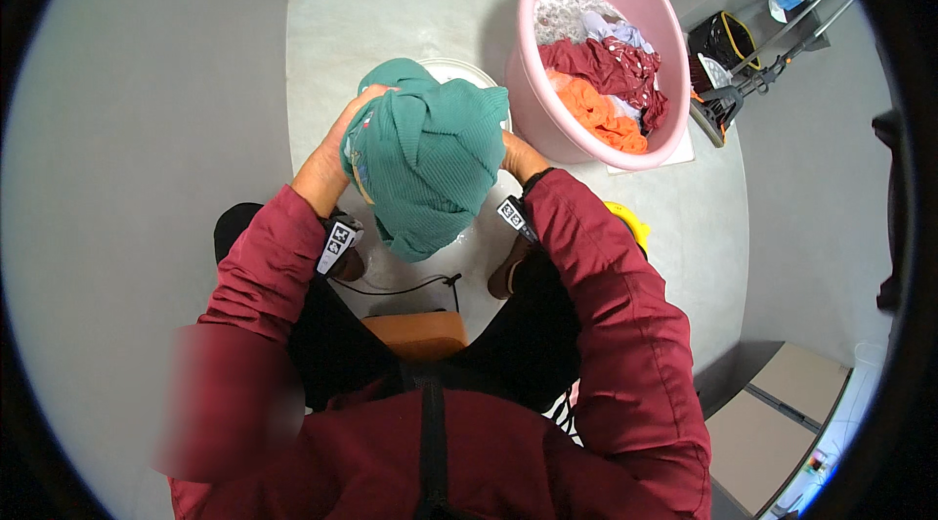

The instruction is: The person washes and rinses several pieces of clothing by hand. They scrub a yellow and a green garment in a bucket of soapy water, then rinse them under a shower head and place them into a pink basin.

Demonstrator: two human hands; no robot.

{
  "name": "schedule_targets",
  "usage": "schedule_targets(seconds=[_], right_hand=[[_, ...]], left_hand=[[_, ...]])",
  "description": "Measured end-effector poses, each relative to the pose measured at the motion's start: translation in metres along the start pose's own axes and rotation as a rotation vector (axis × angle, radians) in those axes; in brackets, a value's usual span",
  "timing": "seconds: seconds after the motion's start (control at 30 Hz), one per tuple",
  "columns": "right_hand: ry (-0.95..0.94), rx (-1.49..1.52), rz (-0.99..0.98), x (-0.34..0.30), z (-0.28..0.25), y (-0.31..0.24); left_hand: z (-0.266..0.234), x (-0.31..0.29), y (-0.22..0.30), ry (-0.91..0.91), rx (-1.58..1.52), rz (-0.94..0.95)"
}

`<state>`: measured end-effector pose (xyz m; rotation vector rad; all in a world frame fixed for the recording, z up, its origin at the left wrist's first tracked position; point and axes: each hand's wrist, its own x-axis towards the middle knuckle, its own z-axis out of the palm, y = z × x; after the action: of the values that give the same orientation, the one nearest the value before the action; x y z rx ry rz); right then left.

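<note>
A bunched green ribbed garment (425, 153) hangs between my two hands in front of me. My left hand (335, 153) grips its left side, with the fingers partly tucked behind the cloth. On the opposite side my right hand (521, 155) holds the garment, and most of its fingers are hidden by the fabric. Below the cloth shows the rim of a white basin (459, 68), largely covered from view. Both of my sleeves are dark red, and each wrist carries a band with a black-and-white marker tag.
To the right stands a pink tub (674, 41) with suds and red, orange and pale clothes (606, 70). Beyond it are a black bin (725, 39) and a broom (718, 109). A yellow object (628, 222) lies by my right forearm. An orange-brown seat (420, 332) shows between my legs.
</note>
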<state>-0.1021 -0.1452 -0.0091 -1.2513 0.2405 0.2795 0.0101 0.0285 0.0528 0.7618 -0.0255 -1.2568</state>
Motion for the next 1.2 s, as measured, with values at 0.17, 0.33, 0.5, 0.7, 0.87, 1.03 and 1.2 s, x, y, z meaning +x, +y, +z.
schedule_targets(seconds=[0.17,0.33,0.5,0.7,0.87,1.03,1.2], right_hand=[[-0.013,0.589,0.103,-0.034,0.008,-0.061],[0.102,0.109,-0.098,-0.048,0.035,-0.084],[0.115,-0.567,-0.197,-0.046,0.064,-0.054],[0.189,-1.066,-0.161,-0.035,0.065,-0.032],[0.24,-0.18,-0.206,-0.033,0.04,-0.047],[0.49,0.105,0.215,-0.028,0.024,-0.044],[0.173,0.694,0.134,-0.023,0.032,-0.034]], left_hand=[[0.012,-0.002,0.013,-0.019,0.194,-0.058],[0.026,0.0,0.004,0.059,0.395,0.007],[0.022,-0.002,-0.01,-0.045,0.482,0.034],[0.028,-0.001,-0.025,0.069,0.607,0.24],[0.038,-0.005,-0.01,0.199,0.51,0.494],[0.042,-0.011,0.001,0.198,0.654,0.719],[0.04,-0.005,-0.014,0.225,0.501,0.771]])
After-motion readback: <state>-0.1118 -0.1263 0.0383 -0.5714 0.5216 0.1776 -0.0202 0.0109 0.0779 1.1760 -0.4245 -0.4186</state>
